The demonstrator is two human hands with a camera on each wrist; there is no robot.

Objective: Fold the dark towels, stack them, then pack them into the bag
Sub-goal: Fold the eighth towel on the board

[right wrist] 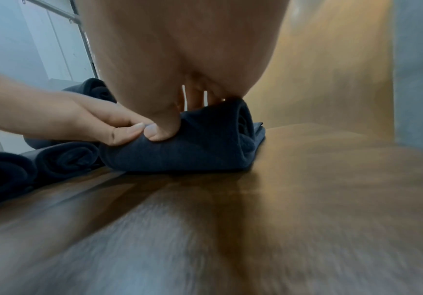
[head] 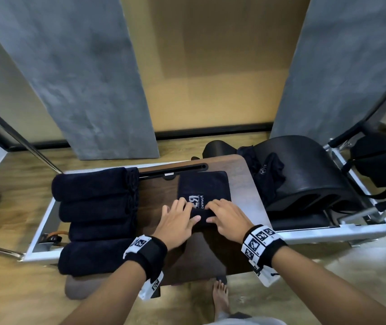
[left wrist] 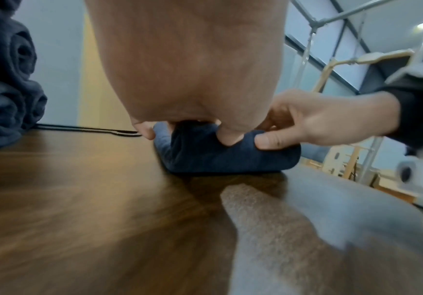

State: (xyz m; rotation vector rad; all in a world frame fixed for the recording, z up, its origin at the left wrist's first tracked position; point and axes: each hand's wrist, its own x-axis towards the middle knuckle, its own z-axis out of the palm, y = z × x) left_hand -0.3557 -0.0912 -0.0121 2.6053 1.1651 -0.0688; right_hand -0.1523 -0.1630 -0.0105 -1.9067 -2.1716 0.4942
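Observation:
A dark navy towel [head: 202, 186] with a white logo lies on the brown wooden table [head: 241, 181], its near end rolled up. My left hand [head: 183, 213] and right hand [head: 217, 213] sit side by side on that roll, fingers curled over its top and thumbs pressing its near side. In the left wrist view my left hand [left wrist: 192, 127] grips the roll [left wrist: 217, 159] beside the right hand [left wrist: 318, 123]. The right wrist view shows the roll's spiral end [right wrist: 243, 123] and both thumbs touching on the towel [right wrist: 180, 153]. Several rolled dark towels [head: 93, 207] lie in a row at the table's left.
A heap of loose dark towels [head: 264, 174] drapes over a black padded barrel [head: 304, 170] right of the table. A black bag [head: 379, 160] hangs at the far right by a metal frame. A bare foot [head: 220, 296] stands on the wooden floor below the table.

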